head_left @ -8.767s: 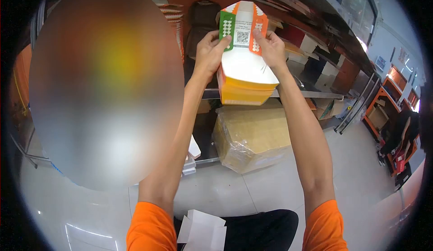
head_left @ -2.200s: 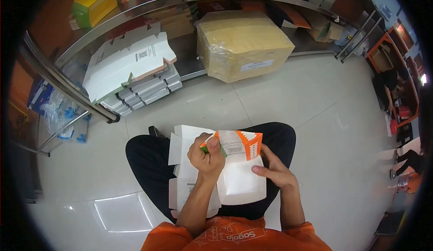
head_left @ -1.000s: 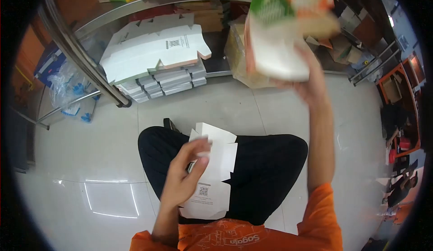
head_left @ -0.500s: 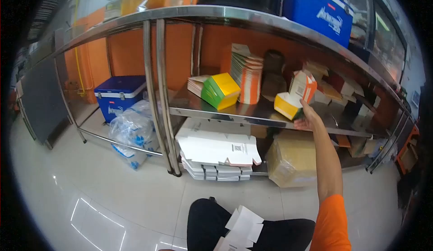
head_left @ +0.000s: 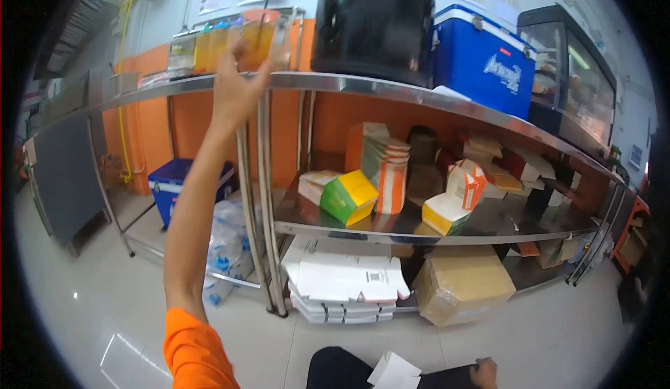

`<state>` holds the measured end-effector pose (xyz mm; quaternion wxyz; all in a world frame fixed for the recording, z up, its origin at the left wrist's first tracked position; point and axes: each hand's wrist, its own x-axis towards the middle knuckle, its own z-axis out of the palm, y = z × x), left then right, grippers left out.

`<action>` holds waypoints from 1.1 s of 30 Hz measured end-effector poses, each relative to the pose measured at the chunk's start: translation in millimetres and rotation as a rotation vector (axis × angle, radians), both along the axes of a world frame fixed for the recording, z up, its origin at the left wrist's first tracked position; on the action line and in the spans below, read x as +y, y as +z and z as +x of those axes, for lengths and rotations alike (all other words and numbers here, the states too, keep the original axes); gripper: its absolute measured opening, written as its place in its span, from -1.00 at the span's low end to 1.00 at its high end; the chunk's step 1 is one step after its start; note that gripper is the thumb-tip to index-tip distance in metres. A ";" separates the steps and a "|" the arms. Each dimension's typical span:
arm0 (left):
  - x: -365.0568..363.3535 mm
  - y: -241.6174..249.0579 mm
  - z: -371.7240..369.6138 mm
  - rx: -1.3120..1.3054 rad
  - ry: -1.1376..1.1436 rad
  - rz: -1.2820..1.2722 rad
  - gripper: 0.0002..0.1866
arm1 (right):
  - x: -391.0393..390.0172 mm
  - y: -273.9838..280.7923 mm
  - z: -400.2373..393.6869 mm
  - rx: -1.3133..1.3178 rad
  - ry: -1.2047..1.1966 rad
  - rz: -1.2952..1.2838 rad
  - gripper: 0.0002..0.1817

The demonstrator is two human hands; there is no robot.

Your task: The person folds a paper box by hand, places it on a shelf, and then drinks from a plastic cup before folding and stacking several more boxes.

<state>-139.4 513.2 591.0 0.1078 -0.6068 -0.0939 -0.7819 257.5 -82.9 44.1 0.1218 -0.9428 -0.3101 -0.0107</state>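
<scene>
My left hand (head_left: 241, 85) is raised at the top shelf, thumb and fingers apart, in front of a clear cup of orange drink (head_left: 259, 29) with a dark straw. I cannot make out whether the fingers touch the cup. My right hand (head_left: 484, 373) rests on my knee at the lower edge, its fingers curled with nothing visible in them. A white folded carton (head_left: 395, 371) lies on my lap. On the middle shelf, a yellow and white carton (head_left: 447, 214) stands beside an orange and white one (head_left: 466, 183).
A steel shelf unit (head_left: 419, 237) spans the view. It carries a black rounded appliance (head_left: 373, 29), a blue cooler (head_left: 485, 61), a green and yellow carton (head_left: 349, 199) and stacked orange-striped cartons (head_left: 392, 179). Below are flat white boxes (head_left: 342, 277) and a taped cardboard box (head_left: 464, 284).
My right hand has let go of the carton on the middle shelf and come down to my knee. My left arm has risen into view towards the cup. The view has tilted upward.
</scene>
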 end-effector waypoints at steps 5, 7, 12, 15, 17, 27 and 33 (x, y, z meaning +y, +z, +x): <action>122.1 83.4 12.5 0.166 0.352 -0.490 -0.28 | -3.5 -8.0 -47.9 -0.524 -0.049 0.216 -0.73; 168.7 90.0 39.5 0.232 0.297 -0.442 -0.29 | -2.5 0.5 -56.0 -0.467 -0.113 0.205 -0.79; 203.4 60.9 45.0 0.361 0.368 -0.565 -0.30 | -4.5 2.3 -50.0 -0.382 -0.177 0.098 -0.74; 184.8 43.7 45.8 0.386 0.367 -0.590 -0.31 | -3.1 9.3 -49.0 -0.340 -0.187 0.172 -0.75; 173.3 31.6 41.3 0.392 0.332 -0.593 -0.31 | -3.0 9.6 -50.5 -0.354 -0.171 0.177 -0.75; 46.3 -39.2 11.8 0.381 -0.040 -0.543 -0.30 | -7.6 7.1 -47.9 -0.336 -0.169 0.175 -0.76; -53.8 -90.1 -28.5 0.410 -0.233 -0.614 -0.29 | -13.2 4.6 -46.4 -0.325 -0.166 0.239 -0.78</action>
